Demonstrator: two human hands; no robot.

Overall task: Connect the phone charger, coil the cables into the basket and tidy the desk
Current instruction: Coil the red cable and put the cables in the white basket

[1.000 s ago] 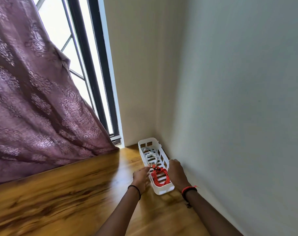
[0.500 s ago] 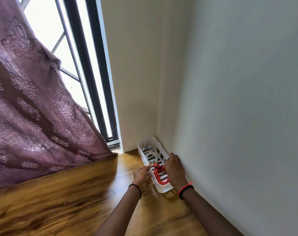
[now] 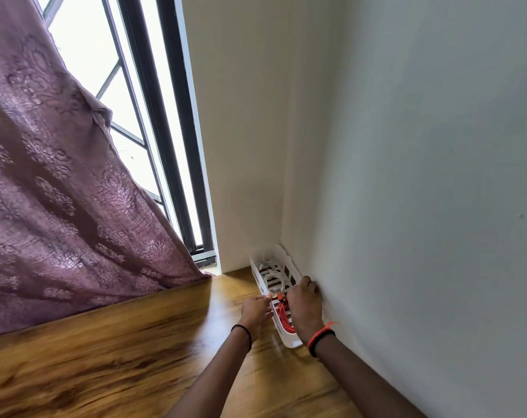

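White slotted plastic basket (image 3: 291, 342) sits between left grip (image 3: 254, 309) and right grip (image 3: 304, 309), against the pale wall (image 3: 407, 206). Right grip curls over the wall-side rim; left grip touches the opposite rim, closure indeterminate. Wooden bench (image 3: 105, 357) extends leftward.

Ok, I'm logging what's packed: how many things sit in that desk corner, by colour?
White basket: 1
White cable bundle: 1 (its coils are too tangled to count apart)
Red cable bundle: 1
Total: 3
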